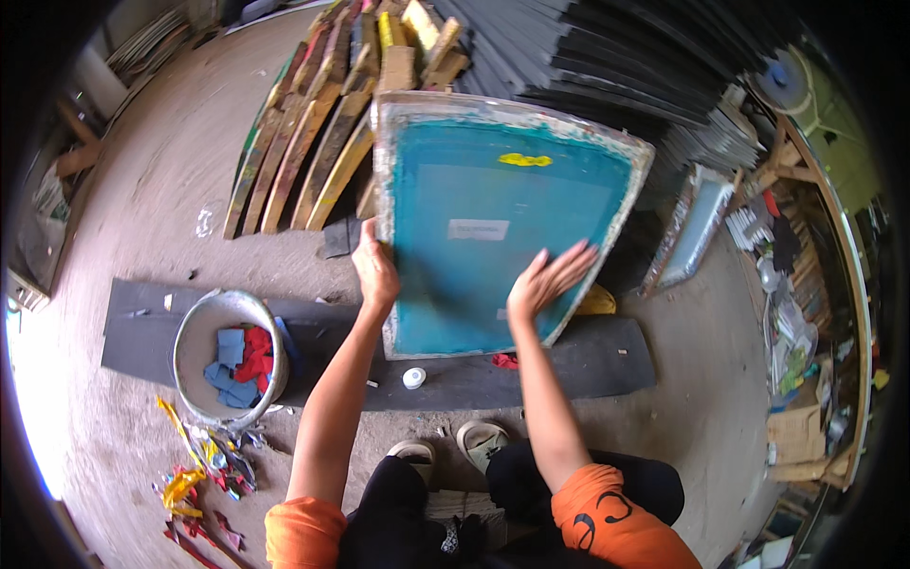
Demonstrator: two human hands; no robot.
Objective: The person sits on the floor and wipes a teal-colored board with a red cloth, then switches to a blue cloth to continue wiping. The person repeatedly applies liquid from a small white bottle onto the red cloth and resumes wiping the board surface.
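Note:
A screen-printing frame (pixel 455 284) with teal mesh and a paint-crusted border stands tilted in front of me, its lower edge at a long black mat (pixel 607 356). My left hand (pixel 376 270) is closed round the frame's left side. Against the lower right of the mesh lies my right hand (pixel 545 284), fingers stretched out and nothing gripped. A yellow strip (pixel 525 160) and a whitish label (pixel 477 229) show on the mesh. Below the frame, a small white round cap-like thing (pixel 413 378) sits on the mat, with a red scrap (pixel 504 361) near the frame's bottom edge.
At left stands a bucket (pixel 185 358) holding blue and red cloth pieces, with colourful scraps (pixel 185 488) on the floor beside it. Paint-stained wooden frames (pixel 313 142) and dark stacked sheets (pixel 607 57) lie behind. A smaller screen (pixel 697 228) leans at right, near a cluttered shelf (pixel 858 398).

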